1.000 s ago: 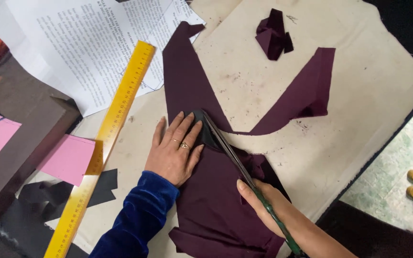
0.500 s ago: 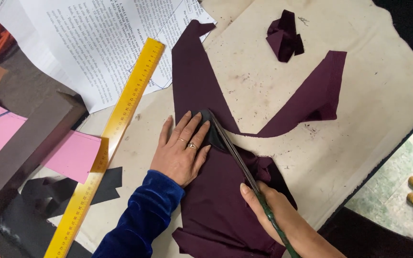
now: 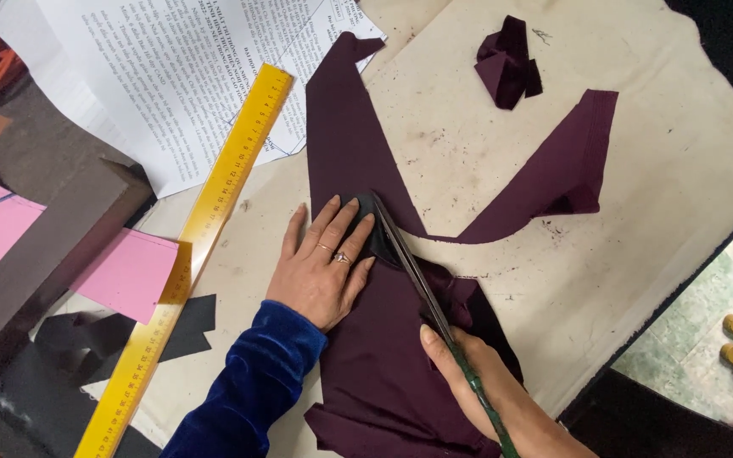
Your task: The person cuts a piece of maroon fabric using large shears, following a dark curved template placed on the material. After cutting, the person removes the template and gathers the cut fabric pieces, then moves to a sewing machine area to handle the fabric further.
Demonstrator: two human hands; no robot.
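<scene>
left hand (image 3: 322,270) is lying flat on the dark purple fabric (image 3: 383,373), fingers (image 3: 343,222) spread open and pressing down, not gripping anything. there are rings on two of them. the fingertips are sitting on a small black piece (image 3: 377,236) that's lying on top of the fabric, right up against the scissors (image 3: 413,267).

right hand (image 3: 477,373) is curling its fingers shut around the green handles of those scissors, thumb pointing up along the blades. the blades are running diagonally from the right hand up to just beside the left fingertips, lying close together along the edge of the black piece. can't tell whether they're fully closed.

the fabric is lying on the pale, stained worktop (image 3: 638,220). one narrow arm is stretching up and away past the left fingertips, another strip is curving off well to the far side of the right hand. the bulk of it is bunching up between and below both hands.

just outside the left hand's thumb side, a long yellow ruler (image 3: 205,229) is lying diagonally, with printed paper sheets (image 3: 154,68) beyond it and pink paper pieces (image 3: 129,271) further out. a small crumpled purple scrap (image 3: 506,61) is sitting well apart, far above the fingers.
</scene>
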